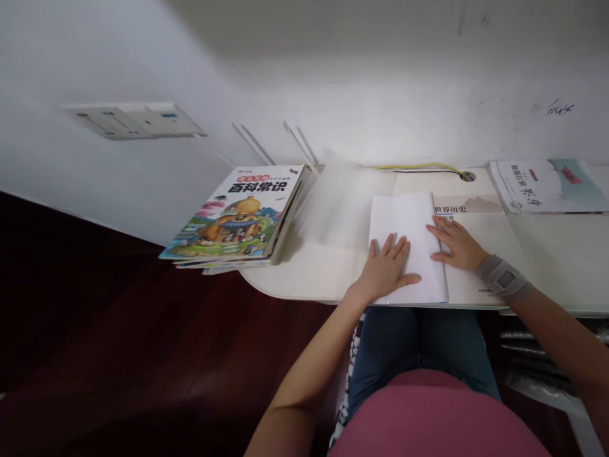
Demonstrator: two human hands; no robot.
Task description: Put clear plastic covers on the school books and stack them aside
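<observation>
A pale book point(480, 219) with Chinese characters on its cover lies on the white desk point(304, 279) in front of me. A plain white sheet point(404, 222) covers its left part. My left hand point(387, 270) lies flat on the lower part of that sheet, fingers spread and open. My right hand point(454, 244) presses flat on the sheet's right edge and the book cover, fingers stretched out. A grey band point(504, 277) wraps my right wrist.
A stack of colourful children's books point(238, 216) sits at the desk's left end, overhanging the edge. Another book point(547, 185) lies at the far right. A yellow cable point(423, 167) runs along the wall to a desk hole. Wall sockets point(133, 119) are on the left. Dark floor lies below.
</observation>
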